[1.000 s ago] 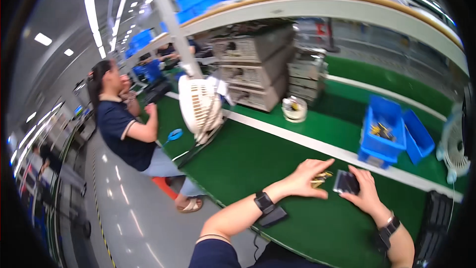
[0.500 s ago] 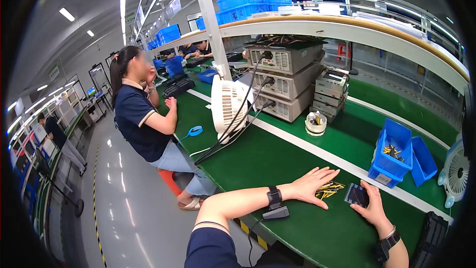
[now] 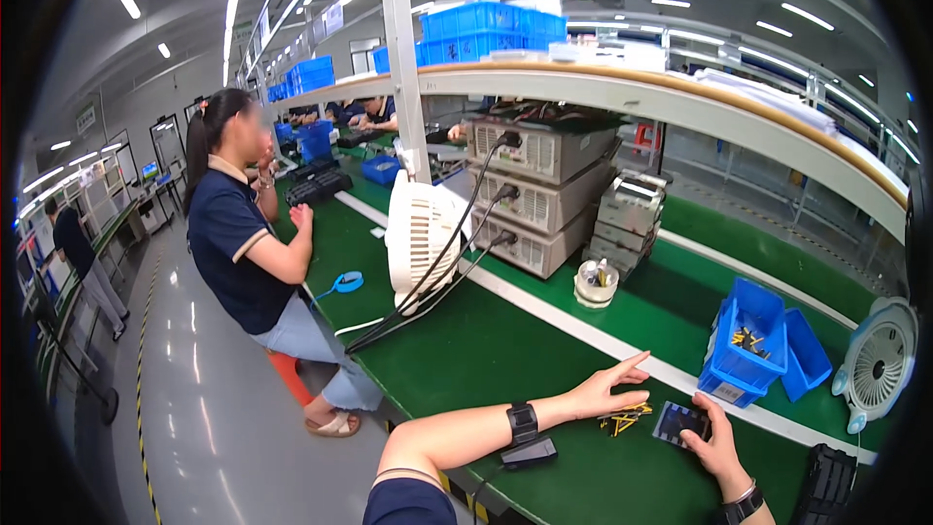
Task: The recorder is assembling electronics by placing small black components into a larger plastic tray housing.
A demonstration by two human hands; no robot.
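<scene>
Fingers, my left hand (image 3: 589, 397): spread apart, thumb and forefinger parted, beside a small pile of yellow-and-black pieces (image 3: 630, 420) on the bench; whether they touch it, I cannot tell.
Fingers, my right hand (image 3: 717, 439): closed on a dark flat rectangular device (image 3: 673, 425), thumb over its face, just right of the pile.
Surface: one green bench top (image 3: 476, 350), crossed by a white stripe (image 3: 544, 313).
Near my left wrist: one black box (image 3: 531, 453) with a cable.
Beyond my right hand: one blue bin (image 3: 731, 369) holding more such pieces; a second blue bin (image 3: 809, 362), tilted against it; one white-and-pale-blue fan (image 3: 880, 358).
At the lower right: one black ribbed tray (image 3: 826, 488).
Further back: a round white container (image 3: 594, 298) with small contents; three grey instruments (image 3: 552, 196), stacked, with black cables; a cream fan (image 3: 420, 243); a blue coil (image 3: 346, 282).
Overhead: a shelf (image 3: 622, 87) bearing blue crates (image 3: 486, 39).
Room, left: a co-worker (image 3: 238, 219) in a dark shirt, seated on a red stool (image 3: 288, 379); glossy grey floor (image 3: 209, 399) with a yellow-and-black line (image 3: 144, 379); ceiling lights (image 3: 128, 2).
</scene>
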